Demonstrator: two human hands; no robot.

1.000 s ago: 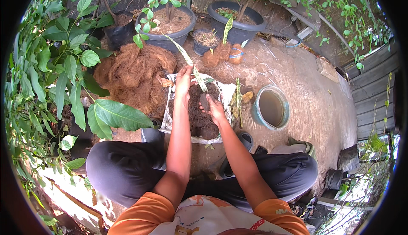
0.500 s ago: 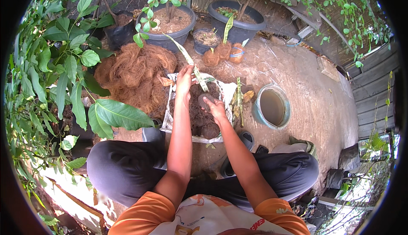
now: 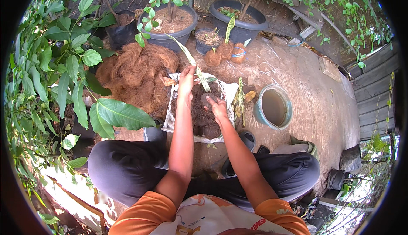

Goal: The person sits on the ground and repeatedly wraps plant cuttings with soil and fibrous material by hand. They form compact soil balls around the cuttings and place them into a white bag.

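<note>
A long variegated snake plant leaf (image 3: 199, 72) slants over a white sack (image 3: 230, 94) filled with dark, fibrous soil (image 3: 202, 115). My left hand (image 3: 187, 81) is closed around the leaf partway along it. At the leaf's lower end, my right hand (image 3: 218, 108) grips a dark clump of soil (image 3: 209, 97), thumb on top; its fingers are partly hidden beneath. Another snake plant leaf (image 3: 241, 96) lies right of the sack, beside dry brown leaves (image 3: 250, 96).
Brown coconut fibre (image 3: 136, 73) is heaped left of the sack. A round bucket of murky water (image 3: 273, 107) stands at the right. Behind are fibre-wrapped balls (image 3: 238, 54), one with an upright leaf, and large potted plants (image 3: 182, 35). Leafy branches (image 3: 121, 115) reach in from the left.
The dark clump at the leaf's base has sunk lower against the soil, and my right thumb and fingers have shifted on it. My left hand keeps its hold on the leaf.
</note>
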